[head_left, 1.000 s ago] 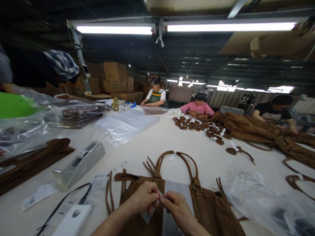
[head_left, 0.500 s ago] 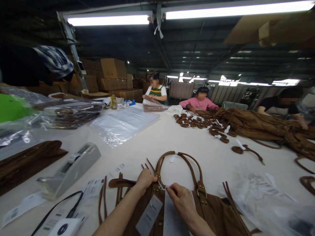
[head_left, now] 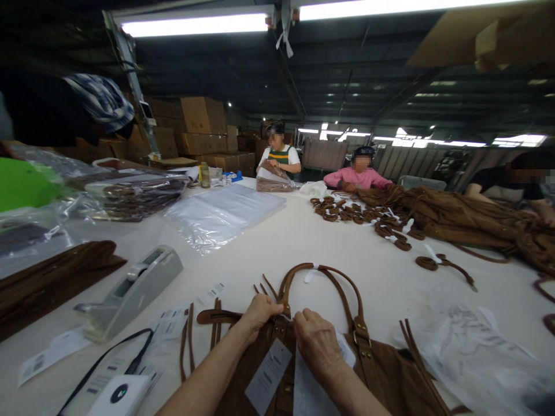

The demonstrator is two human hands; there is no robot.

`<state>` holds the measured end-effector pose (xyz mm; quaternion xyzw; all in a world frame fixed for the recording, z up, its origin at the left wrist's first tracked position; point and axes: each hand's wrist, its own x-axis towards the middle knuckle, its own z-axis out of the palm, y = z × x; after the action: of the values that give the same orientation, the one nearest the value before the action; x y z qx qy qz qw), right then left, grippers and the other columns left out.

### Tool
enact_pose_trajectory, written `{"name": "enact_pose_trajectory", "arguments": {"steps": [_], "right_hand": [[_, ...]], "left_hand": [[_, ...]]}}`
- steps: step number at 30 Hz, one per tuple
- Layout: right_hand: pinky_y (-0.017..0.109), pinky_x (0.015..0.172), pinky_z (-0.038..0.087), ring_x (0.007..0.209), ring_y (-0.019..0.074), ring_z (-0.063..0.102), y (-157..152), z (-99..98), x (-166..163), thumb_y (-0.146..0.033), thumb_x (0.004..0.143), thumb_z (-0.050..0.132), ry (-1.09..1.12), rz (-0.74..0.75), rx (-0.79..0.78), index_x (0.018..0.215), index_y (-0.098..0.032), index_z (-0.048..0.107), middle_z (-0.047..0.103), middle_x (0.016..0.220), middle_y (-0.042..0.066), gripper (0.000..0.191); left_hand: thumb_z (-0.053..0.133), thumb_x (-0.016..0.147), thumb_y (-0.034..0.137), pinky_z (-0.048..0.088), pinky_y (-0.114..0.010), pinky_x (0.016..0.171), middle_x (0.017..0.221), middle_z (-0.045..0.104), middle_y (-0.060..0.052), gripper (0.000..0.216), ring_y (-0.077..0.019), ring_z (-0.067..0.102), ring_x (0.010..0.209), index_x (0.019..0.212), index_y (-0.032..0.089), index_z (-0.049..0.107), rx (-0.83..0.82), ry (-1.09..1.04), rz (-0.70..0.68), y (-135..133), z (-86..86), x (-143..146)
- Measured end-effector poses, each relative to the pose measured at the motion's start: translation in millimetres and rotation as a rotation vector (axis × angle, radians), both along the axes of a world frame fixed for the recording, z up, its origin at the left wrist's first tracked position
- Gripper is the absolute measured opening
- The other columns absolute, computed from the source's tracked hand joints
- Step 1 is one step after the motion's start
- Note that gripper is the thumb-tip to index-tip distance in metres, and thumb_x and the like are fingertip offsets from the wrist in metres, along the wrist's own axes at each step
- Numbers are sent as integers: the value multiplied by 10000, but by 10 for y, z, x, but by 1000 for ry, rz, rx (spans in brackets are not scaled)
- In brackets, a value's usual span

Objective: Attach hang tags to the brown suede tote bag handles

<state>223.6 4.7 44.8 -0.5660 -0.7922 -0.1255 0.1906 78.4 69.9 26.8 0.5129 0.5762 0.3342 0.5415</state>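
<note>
A brown handbag point(head_left: 316, 378) lies in front of me, its looped handles point(head_left: 347, 289) standing up and bound at the top with a white strip. My left hand point(head_left: 262, 312) is closed in a pinch at the base of the left handle. Close beside it, my right hand point(head_left: 318, 344) is curled shut, its fingertips partly hidden. A short white string point(head_left: 286, 316) runs between the fingers of both hands. Below them a grey-white hang tag point(head_left: 269, 375) with printing rests on the bag's front. White paper point(head_left: 306, 384) shows under my right wrist.
A tape dispenser point(head_left: 130, 292), label sheets point(head_left: 171, 323) and a white device point(head_left: 119, 396) with a black cable are at left. Clear plastic bags point(head_left: 225, 214) lie ahead, coiled brown straps point(head_left: 347, 208) and piled brown bags point(head_left: 459, 216) at right. Crumpled plastic point(head_left: 477, 346) lies right. Three people work across the table.
My right hand has turned, back upward, and moved up closer to my left hand. My left hand keeps its pinch by the handle. The whole view has shifted slightly.
</note>
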Motion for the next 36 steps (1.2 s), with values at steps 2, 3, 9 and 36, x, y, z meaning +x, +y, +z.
{"name": "enact_pose_trajectory", "arguments": {"steps": [2, 3, 9, 36], "right_hand": [[272, 540, 229, 602, 153, 490, 5, -6, -7, -34, 751, 481, -14, 10, 10, 680, -192, 525, 550, 651, 12, 179], [274, 539, 228, 599, 154, 487, 9, -15, -11, -34, 754, 474, -19, 13, 14, 680, -192, 522, 547, 648, 12, 181], [274, 539, 228, 587, 151, 475, 38, -127, -38, -18, 738, 469, -25, 35, 40, 680, -194, 512, 542, 641, 9, 190], [264, 507, 241, 587, 146, 553, 177, -301, -298, -165, 810, 486, 111, -138, -64, 747, -197, 558, 588, 657, -2, 101]], "left_hand": [[647, 527, 399, 239, -225, 452, 442, 385, 51, 325, -79, 332, 452, 502, 152, 438, 8, 13, -15, 6, 0, -6], [641, 538, 387, 229, -226, 452, 436, 372, 54, 316, -76, 318, 447, 497, 152, 433, 12, 24, -23, 9, 4, -8], [572, 618, 326, 223, -229, 463, 437, 375, 54, 245, -85, 329, 454, 500, 151, 445, 69, 112, -99, -2, 65, -22], [510, 555, 72, 383, -171, 394, 488, 535, 12, 214, -82, 495, 395, 753, 119, 575, -360, -72, -304, 168, 177, -188]]}}
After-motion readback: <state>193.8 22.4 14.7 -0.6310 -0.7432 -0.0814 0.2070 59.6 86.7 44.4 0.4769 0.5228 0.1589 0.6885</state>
